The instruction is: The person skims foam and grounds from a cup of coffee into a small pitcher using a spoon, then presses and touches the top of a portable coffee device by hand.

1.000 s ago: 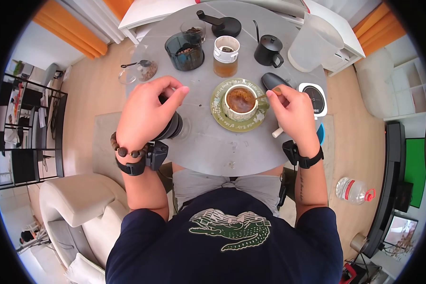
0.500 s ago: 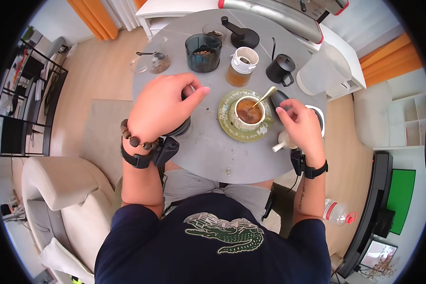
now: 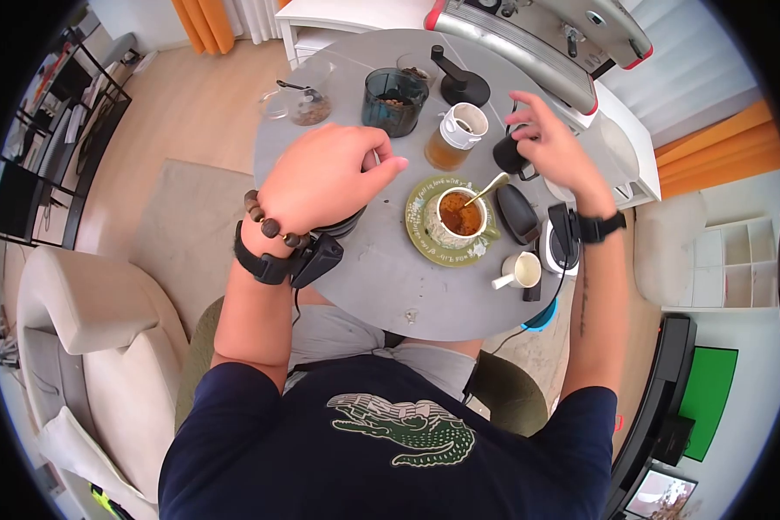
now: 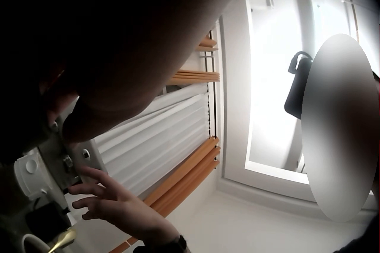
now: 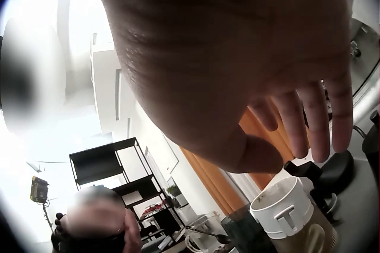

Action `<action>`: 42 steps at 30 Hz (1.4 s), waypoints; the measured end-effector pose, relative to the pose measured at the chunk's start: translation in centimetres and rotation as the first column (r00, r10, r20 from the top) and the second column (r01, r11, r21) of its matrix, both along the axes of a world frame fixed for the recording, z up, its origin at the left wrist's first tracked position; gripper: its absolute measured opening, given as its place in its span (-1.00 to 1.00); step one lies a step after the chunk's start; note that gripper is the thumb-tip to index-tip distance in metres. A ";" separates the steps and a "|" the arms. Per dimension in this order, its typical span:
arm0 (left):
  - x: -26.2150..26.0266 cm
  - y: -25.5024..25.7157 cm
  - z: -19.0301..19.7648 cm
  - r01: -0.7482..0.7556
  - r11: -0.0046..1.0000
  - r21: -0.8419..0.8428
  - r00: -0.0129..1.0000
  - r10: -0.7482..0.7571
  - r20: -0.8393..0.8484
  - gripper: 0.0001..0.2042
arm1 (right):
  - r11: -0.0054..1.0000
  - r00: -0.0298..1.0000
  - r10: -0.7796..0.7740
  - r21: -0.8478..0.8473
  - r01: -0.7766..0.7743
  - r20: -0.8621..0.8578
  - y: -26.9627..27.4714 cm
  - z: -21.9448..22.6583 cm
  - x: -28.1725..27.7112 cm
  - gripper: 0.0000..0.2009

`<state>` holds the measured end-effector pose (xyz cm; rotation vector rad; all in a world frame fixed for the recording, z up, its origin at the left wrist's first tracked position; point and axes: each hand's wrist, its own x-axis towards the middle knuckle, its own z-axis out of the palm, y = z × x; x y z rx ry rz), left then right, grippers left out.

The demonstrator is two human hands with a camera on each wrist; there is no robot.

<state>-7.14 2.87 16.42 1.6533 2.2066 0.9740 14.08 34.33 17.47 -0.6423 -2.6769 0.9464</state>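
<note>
My right hand (image 3: 559,152) is raised over the black kettle (image 3: 510,154), overlapping it in the head view. Its fingers are spread and empty in the right wrist view. A cup (image 3: 452,218) of brown coffee stands on a green saucer (image 3: 420,238) with lettering round its rim. The gold spoon (image 3: 492,185) leans in the cup with its handle up to the right. To the left hovers my left hand (image 3: 329,178), loosely curled, with no thing visible between thumb and forefinger. Beneath its wrist shows part of a black object (image 3: 348,227), mostly hidden.
Behind the cup stand a jar of amber liquid with a white top (image 3: 452,139), a dark tinted container of beans (image 3: 393,104) and a black cranked lid (image 3: 464,85). To the right are a black oval dish (image 3: 517,215), a small white pitcher (image 3: 520,270) and a white scale (image 3: 560,251).
My right hand has let go of the spoon, leaving it in the cup, and moved away to the kettle. The head view has shifted; the left hand keeps its loose curl.
</note>
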 end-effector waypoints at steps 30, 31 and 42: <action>-0.1 0.1 -0.1 0.013 1.000 -0.020 1.000 -0.013 0.028 -0.69 | 0.732 0.976 0.147 -0.682 0.004 0.163 3.8 -3.3 -5.9 -0.09; -0.2 0.1 -0.1 0.014 1.000 -0.021 1.000 -0.014 0.027 -0.69 | 0.749 0.968 0.184 -0.662 -0.024 0.173 3.9 -2.9 -5.7 -0.07; -0.2 0.1 0.0 0.024 0.999 -0.026 0.999 -0.023 0.041 -0.69 | 0.974 0.963 0.207 -0.129 -0.186 0.175 0.8 -3.6 -6.0 0.35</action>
